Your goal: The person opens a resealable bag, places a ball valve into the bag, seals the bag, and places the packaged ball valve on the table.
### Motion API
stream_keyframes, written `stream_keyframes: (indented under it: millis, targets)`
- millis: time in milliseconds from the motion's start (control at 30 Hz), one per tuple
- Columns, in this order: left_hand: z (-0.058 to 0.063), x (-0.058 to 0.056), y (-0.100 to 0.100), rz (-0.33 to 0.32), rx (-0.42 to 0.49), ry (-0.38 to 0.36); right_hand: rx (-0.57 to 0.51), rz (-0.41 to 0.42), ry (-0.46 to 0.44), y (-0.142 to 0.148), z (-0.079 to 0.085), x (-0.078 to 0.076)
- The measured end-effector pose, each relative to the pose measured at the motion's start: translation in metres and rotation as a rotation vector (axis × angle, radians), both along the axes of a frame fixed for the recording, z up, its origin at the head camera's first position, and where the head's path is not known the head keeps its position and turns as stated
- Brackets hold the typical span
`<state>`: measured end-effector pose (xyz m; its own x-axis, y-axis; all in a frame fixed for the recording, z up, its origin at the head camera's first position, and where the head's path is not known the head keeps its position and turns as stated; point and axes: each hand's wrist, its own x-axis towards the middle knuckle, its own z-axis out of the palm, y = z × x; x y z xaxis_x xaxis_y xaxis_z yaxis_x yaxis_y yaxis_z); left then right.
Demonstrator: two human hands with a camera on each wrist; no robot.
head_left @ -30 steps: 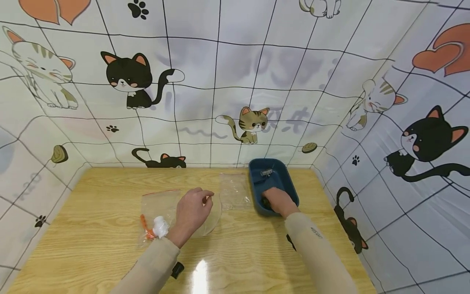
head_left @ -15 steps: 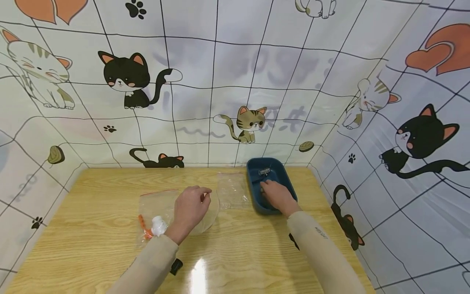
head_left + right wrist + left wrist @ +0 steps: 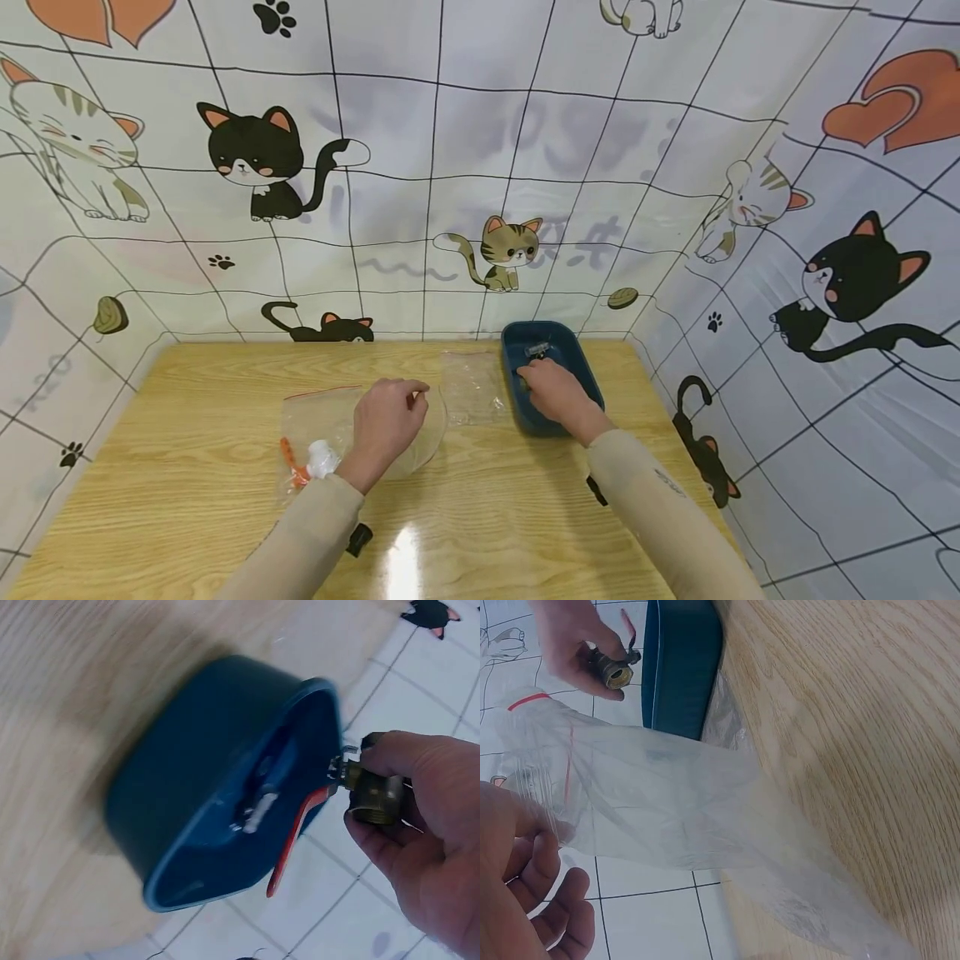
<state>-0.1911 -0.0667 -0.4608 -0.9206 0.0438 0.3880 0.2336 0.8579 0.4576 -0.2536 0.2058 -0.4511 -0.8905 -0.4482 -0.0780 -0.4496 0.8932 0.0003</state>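
My right hand (image 3: 558, 396) grips a brass ball valve (image 3: 375, 796) with a red lever handle (image 3: 296, 840). It holds the valve over the blue plastic tub (image 3: 195, 735), and the lever overlaps the tub's rim in the right wrist view. Thumb and fingers of my left hand (image 3: 525, 870) pinch the top of a clear zip bag (image 3: 682, 795) with a red strip near its mouth. The bag hangs down to the table, its lower part spread toward the front. Inside the tub lies a small metal piece with a pale part (image 3: 261, 812).
Left of my left hand, another part of clear plastic (image 3: 318, 417) lies flat with an orange item (image 3: 292, 463) and a white item (image 3: 322, 458). A flat clear bag (image 3: 472, 387) rests between that hand and the tub. Cat-patterned sheeting (image 3: 405, 208) rises behind the wooden table (image 3: 480, 517).
My right hand has risen from low inside the tub and shifted left to its near-left rim, bringing the ball valve up with it. The left hand stays almost where it was.
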Motion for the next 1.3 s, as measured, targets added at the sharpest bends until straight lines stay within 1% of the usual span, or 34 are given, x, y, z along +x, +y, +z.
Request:
stream_keyframes:
  millis: [100,200,333,433,533,633,767,867,967,1133,1300]
  targets:
    - [0.000,0.000,0.001,0.002,0.003,-0.006,-0.007,0.016,0.025,-0.010,0.007,0.006]
    - [0.001,0.000,0.001,0.003,0.005,-0.014,-0.036,0.038,0.063,-0.022,0.016,0.015]
    - [0.002,0.000,0.002,0.009,0.004,-0.017,-0.114,0.111,0.141,-0.039,0.026,0.027]
    - [0.003,0.000,0.003,0.014,0.003,-0.019,-0.145,0.196,0.236,-0.052,0.032,0.035]
    - [0.003,-0.001,0.003,0.014,0.007,-0.028,-0.131,0.299,0.350,-0.061,0.035,0.041]
    - [0.003,-0.001,0.003,0.011,0.013,-0.036,-0.106,0.407,0.465,-0.068,0.035,0.047]
    - [0.004,0.000,0.003,0.010,0.017,-0.058,-0.150,0.530,0.565,-0.074,0.031,0.055]
    - [0.005,0.000,0.002,0.014,0.015,-0.079,-0.188,0.595,0.591,-0.079,0.026,0.059]
    - [0.006,0.000,0.001,0.016,0.015,-0.088,-0.203,0.634,0.593,-0.085,0.021,0.061]
    - [0.006,0.000,-0.001,-0.007,0.019,-0.080,-0.222,0.671,0.585,-0.090,0.012,0.062]
    - [0.006,0.001,-0.002,-0.014,0.025,-0.095,-0.186,0.680,0.590,-0.089,0.008,0.063]
